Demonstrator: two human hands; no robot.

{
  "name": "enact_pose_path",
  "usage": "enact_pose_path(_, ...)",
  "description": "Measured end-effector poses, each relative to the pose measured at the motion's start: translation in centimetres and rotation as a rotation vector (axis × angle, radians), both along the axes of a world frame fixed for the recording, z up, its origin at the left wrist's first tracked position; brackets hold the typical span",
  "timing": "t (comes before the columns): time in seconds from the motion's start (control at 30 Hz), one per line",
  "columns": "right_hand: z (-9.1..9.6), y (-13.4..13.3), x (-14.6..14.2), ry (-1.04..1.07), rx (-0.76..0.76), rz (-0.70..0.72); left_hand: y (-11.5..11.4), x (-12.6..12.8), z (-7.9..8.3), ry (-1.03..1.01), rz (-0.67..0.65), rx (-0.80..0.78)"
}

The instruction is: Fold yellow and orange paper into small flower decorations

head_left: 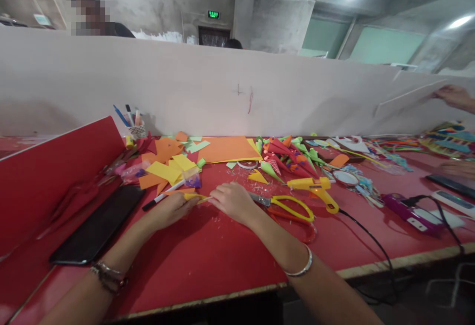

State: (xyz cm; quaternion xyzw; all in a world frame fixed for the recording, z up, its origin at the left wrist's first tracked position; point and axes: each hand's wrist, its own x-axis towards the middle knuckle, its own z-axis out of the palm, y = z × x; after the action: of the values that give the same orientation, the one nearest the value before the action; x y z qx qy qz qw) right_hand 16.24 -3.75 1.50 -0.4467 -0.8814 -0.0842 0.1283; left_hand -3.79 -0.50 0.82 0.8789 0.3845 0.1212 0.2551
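Both of my hands rest on the red table [208, 260] and pinch a thin strip of yellow paper [198, 198] between them. My left hand [172, 209] is closed on its left end, my right hand [233, 201] is closed on its right end. Just right of my right hand lie yellow-handled scissors [287, 205] over red-handled ones [300, 226]. A yellow glue gun [315, 190] lies beyond them, its black cord running off the table edge. A black marker [161, 196] lies behind my left hand.
A black phone [98, 226] lies at left beside a red divider [52, 176]. Orange and yellow paper sheets [226, 149], a pen cup [136, 129] and several paper cones [285, 159] sit at the back. Another person's hand [454, 97] touches the white partition at right.
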Motion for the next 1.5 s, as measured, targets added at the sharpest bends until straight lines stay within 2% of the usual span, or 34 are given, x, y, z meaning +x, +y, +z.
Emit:
enact_pose_path(0.13, -0.28, -0.18, -0.58, -0.041, -0.013, 0.018, -0.42, 0.39, 0.56, 0.093, -0.042, 0.081)
enact_pose_path(0.3, -0.29, -0.52, -0.97, -0.042, -0.044, 0.002, -0.52, 0.63, 0.59, 0.102, -0.060, 0.069)
enact_pose_path(0.47, -0.22, -0.71, -0.83, -0.002, -0.036, 0.014, -0.35, 0.62, 0.37, 0.010, -0.092, 0.005)
enact_pose_path(0.63, -0.18, -0.52, -0.46, 0.012, -0.003, 0.054, -0.45, 0.62, 0.34, -0.108, -0.043, -0.126)
enact_pose_path(0.8, -0.41, -0.06, -0.21, 0.006, 0.032, 0.089, -0.40, 0.45, 0.31, -0.150, -0.110, -0.228)
enact_pose_path(1.07, -0.10, -0.01, -0.36, 0.021, 0.099, 0.052, -0.48, 0.46, 0.21, -0.220, -0.056, -0.296)
enact_pose_path(1.23, -0.01, -0.06, -0.29, 0.022, 0.118, 0.052, -0.65, 0.68, 0.16, -0.283, -0.084, -0.376)
enact_pose_path(1.37, -0.14, 0.09, -0.17, 0.004, 0.103, 0.061, -0.80, 0.77, 0.37, -0.282, -0.103, -0.351)
enact_pose_path(1.5, -0.19, 0.24, -0.11, -0.008, 0.082, 0.068, -0.91, 0.86, 0.62, -0.181, -0.129, -0.280)
